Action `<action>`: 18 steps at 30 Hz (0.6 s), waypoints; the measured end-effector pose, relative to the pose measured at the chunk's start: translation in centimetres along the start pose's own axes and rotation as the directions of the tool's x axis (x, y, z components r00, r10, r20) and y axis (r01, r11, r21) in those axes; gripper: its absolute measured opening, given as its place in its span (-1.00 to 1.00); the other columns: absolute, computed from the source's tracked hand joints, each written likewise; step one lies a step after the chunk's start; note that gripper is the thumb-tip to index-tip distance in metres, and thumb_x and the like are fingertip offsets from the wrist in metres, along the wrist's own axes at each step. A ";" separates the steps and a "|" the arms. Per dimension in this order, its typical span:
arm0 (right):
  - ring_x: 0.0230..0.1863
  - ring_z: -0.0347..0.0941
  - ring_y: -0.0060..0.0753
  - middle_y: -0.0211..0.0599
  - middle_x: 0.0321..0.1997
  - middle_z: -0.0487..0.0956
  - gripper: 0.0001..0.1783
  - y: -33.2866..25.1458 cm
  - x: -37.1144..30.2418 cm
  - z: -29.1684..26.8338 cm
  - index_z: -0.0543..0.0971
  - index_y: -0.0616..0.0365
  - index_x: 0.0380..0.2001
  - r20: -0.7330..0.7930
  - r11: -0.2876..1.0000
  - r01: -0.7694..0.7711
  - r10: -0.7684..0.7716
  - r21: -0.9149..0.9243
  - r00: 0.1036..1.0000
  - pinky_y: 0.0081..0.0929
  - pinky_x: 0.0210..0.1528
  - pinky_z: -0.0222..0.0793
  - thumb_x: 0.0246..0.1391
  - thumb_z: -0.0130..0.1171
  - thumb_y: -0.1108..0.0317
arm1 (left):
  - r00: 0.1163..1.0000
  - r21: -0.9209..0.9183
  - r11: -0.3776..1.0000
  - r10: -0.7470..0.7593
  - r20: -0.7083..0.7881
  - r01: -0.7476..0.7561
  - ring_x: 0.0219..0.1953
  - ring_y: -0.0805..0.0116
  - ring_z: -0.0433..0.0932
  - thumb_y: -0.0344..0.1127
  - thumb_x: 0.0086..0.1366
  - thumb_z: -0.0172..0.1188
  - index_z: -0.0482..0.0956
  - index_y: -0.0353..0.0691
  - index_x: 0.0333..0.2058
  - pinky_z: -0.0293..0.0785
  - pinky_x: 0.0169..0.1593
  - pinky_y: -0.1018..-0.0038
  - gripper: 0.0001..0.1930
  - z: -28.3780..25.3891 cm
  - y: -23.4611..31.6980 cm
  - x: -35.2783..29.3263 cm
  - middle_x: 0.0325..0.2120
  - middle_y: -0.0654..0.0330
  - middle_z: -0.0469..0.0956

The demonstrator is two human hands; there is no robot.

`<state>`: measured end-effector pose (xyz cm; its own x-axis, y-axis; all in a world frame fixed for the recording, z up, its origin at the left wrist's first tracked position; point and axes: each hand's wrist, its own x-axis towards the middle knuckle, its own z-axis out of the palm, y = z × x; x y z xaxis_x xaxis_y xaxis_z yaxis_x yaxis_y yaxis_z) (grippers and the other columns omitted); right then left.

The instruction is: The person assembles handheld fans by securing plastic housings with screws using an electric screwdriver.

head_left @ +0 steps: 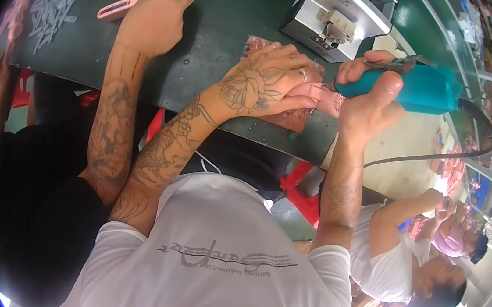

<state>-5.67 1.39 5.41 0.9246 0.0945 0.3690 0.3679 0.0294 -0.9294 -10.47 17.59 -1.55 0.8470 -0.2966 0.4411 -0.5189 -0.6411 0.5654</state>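
Observation:
My left hand (261,82) lies over a red-brown pad (292,121) on the bench, its thumb and fingers closed on a small pink piece (328,101). The far end of that piece sticks out to the right, with a patterned patch on it. In my right hand (367,110) is a teal corded power tool (420,89) with a metal lever along its upper side. The tool points left, its front close to the pink piece. Whether its tip touches the piece is hidden by my fingers.
A silver and black bench machine (342,18) stands beyond my hands. At left, a person's hand (155,19) holds a rod-shaped tool over a pink handle-like part (118,8). Grey strips (59,2) are heaped farther left. The tool's cable (429,160) trails right. Other people sit at right.

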 end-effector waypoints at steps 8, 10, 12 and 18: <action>-0.55 0.34 -0.32 -0.23 -0.56 0.39 -0.31 1.2 -0.4 0.5 0.39 0.31 -0.31 -0.010 0.999 -0.007 0.007 0.042 1.000 -0.32 -0.42 0.38 0.32 0.15 -0.25 | 0.999 0.063 0.998 -0.013 0.033 0.011 0.05 0.14 0.46 0.10 0.30 0.28 0.64 -0.21 -0.20 0.43 0.08 0.22 -0.57 0.1 0.1 -0.3 -0.02 0.16 0.56; -0.56 0.33 -0.33 -0.23 -0.56 0.38 -0.34 1.4 -0.3 0.5 0.38 0.29 -0.34 -0.014 0.998 0.000 0.001 0.063 1.000 -0.32 -0.44 0.37 0.34 0.13 -0.23 | 0.999 0.069 0.998 -0.015 0.034 0.013 0.05 0.14 0.46 0.10 0.30 0.28 0.64 -0.21 -0.20 0.42 0.09 0.22 -0.56 0.1 0.1 -0.3 -0.02 0.16 0.56; -0.56 0.33 -0.33 -0.23 -0.57 0.38 -0.34 1.5 -0.1 0.3 0.38 0.29 -0.34 -0.001 0.998 0.004 -0.003 0.070 1.000 -0.32 -0.44 0.37 0.34 0.12 -0.22 | 0.999 0.077 0.997 -0.014 0.030 0.011 0.05 0.14 0.46 0.10 0.31 0.27 0.64 -0.21 -0.19 0.42 0.09 0.22 -0.56 0.1 0.2 -0.1 -0.02 0.16 0.56; -0.53 0.40 -0.34 -0.27 -0.54 0.42 -0.31 0.4 0.3 0.3 0.44 0.33 -0.25 0.000 0.998 -0.057 0.057 0.010 0.998 -0.36 -0.43 0.38 0.33 0.12 -0.26 | 0.998 0.055 0.998 -0.025 0.058 0.022 0.08 0.13 0.46 0.11 0.33 0.24 0.65 -0.22 -0.07 0.40 0.13 0.18 -0.52 0.1 0.0 -0.1 0.01 0.15 0.56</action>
<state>-5.28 1.72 5.15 0.9441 0.0963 0.3154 0.3136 0.0338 -0.9490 -10.54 17.54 -1.65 0.8652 -0.3210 0.3852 -0.4930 -0.6854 0.5359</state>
